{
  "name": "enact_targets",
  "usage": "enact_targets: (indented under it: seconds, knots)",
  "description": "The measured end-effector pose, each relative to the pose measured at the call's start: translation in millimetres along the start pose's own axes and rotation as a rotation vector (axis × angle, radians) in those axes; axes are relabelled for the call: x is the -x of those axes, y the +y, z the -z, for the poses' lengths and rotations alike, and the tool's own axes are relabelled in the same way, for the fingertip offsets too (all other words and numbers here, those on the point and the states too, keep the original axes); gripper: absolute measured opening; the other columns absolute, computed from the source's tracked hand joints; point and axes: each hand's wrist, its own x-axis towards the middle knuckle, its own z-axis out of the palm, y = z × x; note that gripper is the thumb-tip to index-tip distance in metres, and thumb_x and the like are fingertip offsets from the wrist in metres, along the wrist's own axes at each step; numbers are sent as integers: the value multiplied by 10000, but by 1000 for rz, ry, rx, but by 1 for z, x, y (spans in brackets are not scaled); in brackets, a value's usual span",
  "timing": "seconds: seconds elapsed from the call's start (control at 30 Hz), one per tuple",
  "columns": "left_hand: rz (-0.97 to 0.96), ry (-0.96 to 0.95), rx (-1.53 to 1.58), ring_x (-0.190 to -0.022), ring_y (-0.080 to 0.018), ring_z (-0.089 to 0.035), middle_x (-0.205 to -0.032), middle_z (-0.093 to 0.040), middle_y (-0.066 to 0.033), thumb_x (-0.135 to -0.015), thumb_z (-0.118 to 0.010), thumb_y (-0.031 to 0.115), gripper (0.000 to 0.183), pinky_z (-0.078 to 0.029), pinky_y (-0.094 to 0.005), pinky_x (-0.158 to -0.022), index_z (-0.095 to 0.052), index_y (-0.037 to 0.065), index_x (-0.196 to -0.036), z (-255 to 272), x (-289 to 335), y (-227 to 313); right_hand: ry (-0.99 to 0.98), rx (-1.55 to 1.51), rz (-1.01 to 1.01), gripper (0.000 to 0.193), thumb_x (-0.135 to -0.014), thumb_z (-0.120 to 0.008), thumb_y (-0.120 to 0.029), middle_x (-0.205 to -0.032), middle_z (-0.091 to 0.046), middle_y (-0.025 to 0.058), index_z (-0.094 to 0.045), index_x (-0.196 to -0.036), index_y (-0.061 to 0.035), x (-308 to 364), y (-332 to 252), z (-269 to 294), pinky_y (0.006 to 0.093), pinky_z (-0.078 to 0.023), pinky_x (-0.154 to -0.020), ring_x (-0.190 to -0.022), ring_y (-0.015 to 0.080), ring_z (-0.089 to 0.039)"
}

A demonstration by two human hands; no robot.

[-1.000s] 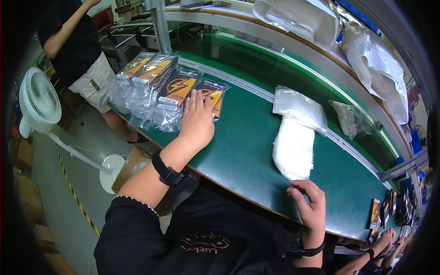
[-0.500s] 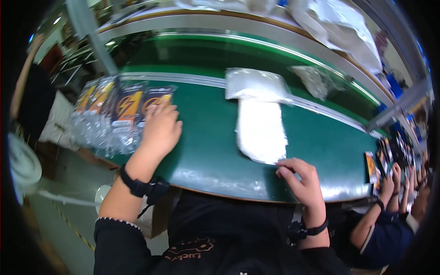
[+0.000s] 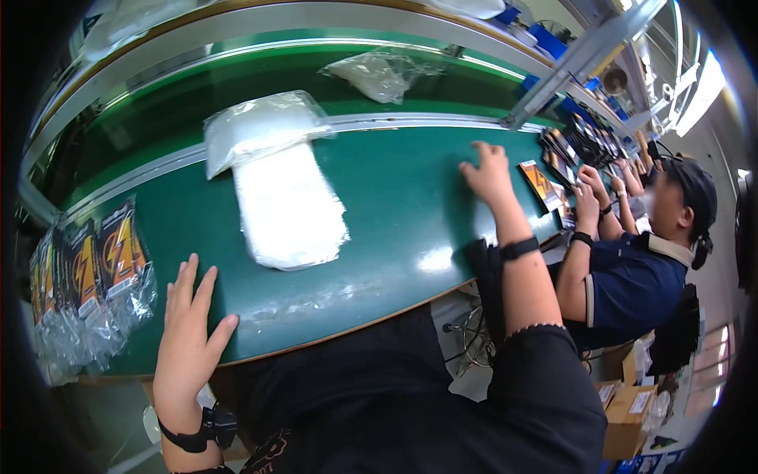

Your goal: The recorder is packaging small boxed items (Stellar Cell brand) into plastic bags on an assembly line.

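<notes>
My left hand (image 3: 189, 328) rests on the green tabletop near its front edge, fingers spread, holding nothing. To its left, several black-and-orange packs (image 3: 120, 251) with a lightning-bolt print lie side by side in clear plastic bags. My right hand (image 3: 491, 175) is stretched out over the right part of the table, its fingers apart and slightly bent, with nothing in it. Closest to it lies a flat black-and-orange pack (image 3: 540, 188) without a visible bag. Between my hands is a stack of clear, whitish plastic bags (image 3: 290, 209), with a larger bag bundle (image 3: 264, 126) across its far end.
At the right a co-worker (image 3: 632, 265) in a dark cap and navy shirt handles packs beside a pile of dark packs (image 3: 588, 142). A crumpled clear bag (image 3: 383, 75) lies behind the metal rail. A metal post (image 3: 580, 63) and an overhead shelf border the table.
The view has swung to the right. My left hand has left the bagged packs and lies flat on the table. My right hand has moved from the bag stack toward the packs at the right.
</notes>
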Motion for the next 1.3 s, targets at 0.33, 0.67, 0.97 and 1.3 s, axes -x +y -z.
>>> enact_targets:
  seconds: [0.33, 0.67, 0.97, 1.3]
  knots:
    - [15, 21, -104, -1377, -309, -161, -1483, -201, -142, -829, -515, 163, 590, -97, -437, -1124, -325, 29, -1370, -15, 4, 0, -222, 318, -850, 988, -561, -611, -763, -1289, -459, 205, -482, -1254, -71, -4, 132, 45, 517, -322, -989, -1253, 365, -376]
    - [-24, 72, -166, -1368, -373, -141, -1459, -185, -238, -825, -480, 126, 561, -65, -479, -1114, -328, -61, -1331, -23, -1, 6, -241, 111, -317, 946, -536, -703, -683, -1166, -542, 196, -533, -1143, 22, 0, 78, 40, 402, -408, -927, -1113, 334, -506]
    - [-33, -73, -64, -1369, -344, -176, -1471, -215, -176, -829, -565, 172, 558, -134, -429, -1117, -382, 49, -1342, -2, 6, -3, -591, 79, 733, 778, -538, -813, -304, -1355, -406, 155, -496, -1236, -171, 49, -83, 83, 527, -254, -1057, -1325, 350, -272]
    - [-276, 227, 158, -1225, -316, -407, -1243, -506, -131, -818, -576, 81, 258, -327, -399, -1004, -578, 17, -1068, -1, 1, 24, -649, 53, -24, 665, -834, -481, -578, -780, -623, 272, -636, -789, 67, 76, -87, 88, 408, -496, -728, -810, 392, -619]
